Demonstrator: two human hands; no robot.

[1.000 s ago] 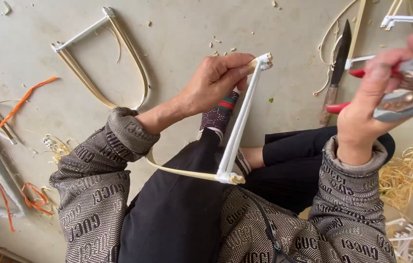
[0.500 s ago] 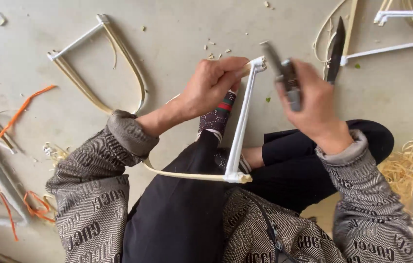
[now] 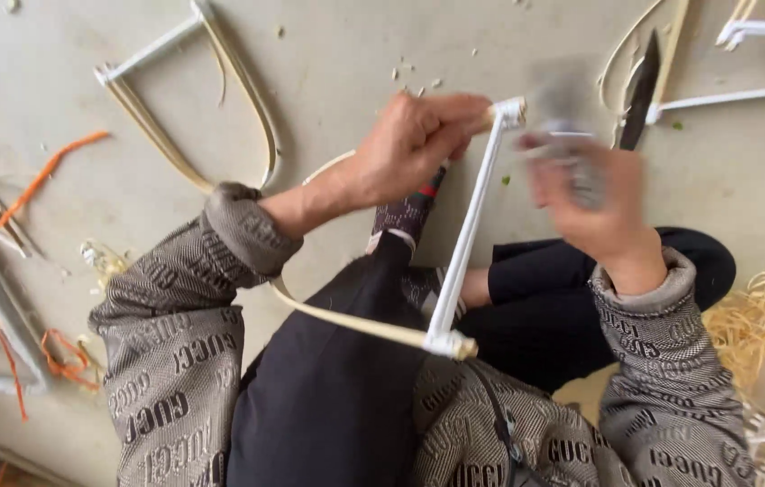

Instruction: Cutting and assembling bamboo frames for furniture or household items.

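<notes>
My left hand [image 3: 418, 144] grips the far end of a bent frame: a white rod [image 3: 468, 234] tied to a curved pale cane strip [image 3: 346, 316] that bows back over my lap. My right hand [image 3: 594, 194] is blurred by motion. It is closed on a grey metal tool [image 3: 563, 104] with its head right beside the rod's top joint [image 3: 510, 110]. The rod's near end [image 3: 451, 343] rests against my lap, bound to the cane strip.
A finished bow-shaped frame [image 3: 193, 99] lies on the concrete floor at upper left. A dark knife blade [image 3: 642, 90] and more white rods [image 3: 743, 90] lie at upper right. Orange cord [image 3: 4, 225] trails at the left; pale shavings [image 3: 756, 325] pile at the right.
My right hand came in from the far right with the tool and now sits at the rod's top joint, moving fast. My left hand kept its hold on the frame.
</notes>
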